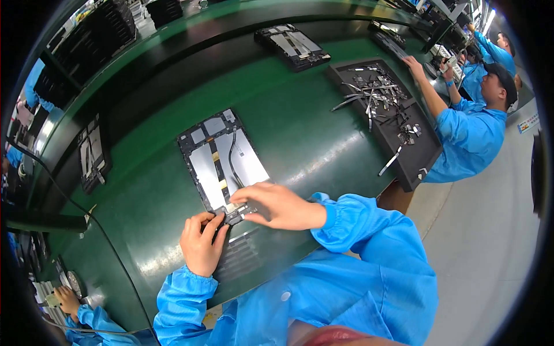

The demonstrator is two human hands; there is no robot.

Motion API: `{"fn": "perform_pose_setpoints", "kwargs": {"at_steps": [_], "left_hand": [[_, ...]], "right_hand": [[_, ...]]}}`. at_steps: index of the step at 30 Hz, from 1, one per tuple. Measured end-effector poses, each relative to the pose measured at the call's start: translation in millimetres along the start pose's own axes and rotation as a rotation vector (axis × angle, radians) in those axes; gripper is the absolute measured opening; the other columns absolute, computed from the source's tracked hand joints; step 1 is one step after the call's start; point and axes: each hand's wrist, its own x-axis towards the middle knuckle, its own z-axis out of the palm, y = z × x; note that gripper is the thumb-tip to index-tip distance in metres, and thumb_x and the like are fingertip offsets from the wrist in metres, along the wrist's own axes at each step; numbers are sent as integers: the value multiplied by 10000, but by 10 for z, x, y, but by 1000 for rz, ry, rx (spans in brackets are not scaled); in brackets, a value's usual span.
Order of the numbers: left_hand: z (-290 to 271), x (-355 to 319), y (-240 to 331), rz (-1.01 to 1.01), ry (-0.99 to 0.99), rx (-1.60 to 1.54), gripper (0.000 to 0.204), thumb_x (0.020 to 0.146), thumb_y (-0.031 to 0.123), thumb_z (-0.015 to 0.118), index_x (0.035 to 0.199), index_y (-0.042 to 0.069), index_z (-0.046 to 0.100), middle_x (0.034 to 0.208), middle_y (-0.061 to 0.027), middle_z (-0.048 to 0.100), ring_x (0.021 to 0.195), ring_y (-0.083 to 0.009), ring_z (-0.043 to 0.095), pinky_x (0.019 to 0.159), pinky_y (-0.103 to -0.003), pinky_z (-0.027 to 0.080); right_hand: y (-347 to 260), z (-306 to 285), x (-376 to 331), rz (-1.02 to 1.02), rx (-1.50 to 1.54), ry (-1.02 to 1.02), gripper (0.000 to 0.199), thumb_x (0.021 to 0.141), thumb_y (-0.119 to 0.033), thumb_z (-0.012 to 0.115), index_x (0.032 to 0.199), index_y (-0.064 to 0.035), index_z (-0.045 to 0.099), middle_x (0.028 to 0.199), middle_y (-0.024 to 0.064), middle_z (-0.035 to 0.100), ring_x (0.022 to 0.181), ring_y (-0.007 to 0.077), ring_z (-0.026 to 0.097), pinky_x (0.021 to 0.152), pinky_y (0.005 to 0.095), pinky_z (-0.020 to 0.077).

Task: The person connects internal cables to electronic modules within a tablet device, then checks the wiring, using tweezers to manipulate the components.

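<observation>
An opened tablet [195, 164] lies on the green worktable, showing silvery panels, a black frame and a dark central strip with yellow patches. My left hand [201, 247] grips its near left corner between thumb and fingers. Over the near edge, my right hand [278, 207] has its fingers bent close together beside a small dark part [234, 218]; whatever they pinch is hidden. A thin black cable-like strip [232, 155] curves across the right silvery panel, its near end running toward my right fingers.
A black tray [412, 155] of loose cables and small parts stands at right. Other opened tablets lie at the back [293, 47] and left [91, 153]. A black cable [109, 245] crosses the left side. A co-worker in blue [470, 138] reaches in beyond the tray; another hand [68, 301] shows lower left.
</observation>
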Motion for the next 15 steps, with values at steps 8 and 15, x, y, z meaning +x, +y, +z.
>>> {"fn": "perform_pose_setpoints", "kwargs": {"at_steps": [8, 15], "left_hand": [[71, -13, -66, 59, 44, -91, 240, 726, 11, 810, 943, 83, 738, 852, -50, 632, 750, -249, 614, 632, -359, 502], [73, -52, -57, 30, 39, -129, 240, 745, -19, 796, 963, 70, 753, 832, -62, 639, 739, -250, 607, 637, -361, 496]], "right_hand": [[151, 296, 69, -140, 78, -20, 407, 846, -29, 674, 1233, -115, 580, 964, 63, 682, 946, 303, 633, 819, 440, 502], [117, 343, 83, -136, 76, -2, 339, 843, -107, 719, 1152, -120, 578, 897, 41, 649, 917, 279, 615, 788, 430, 487]]}}
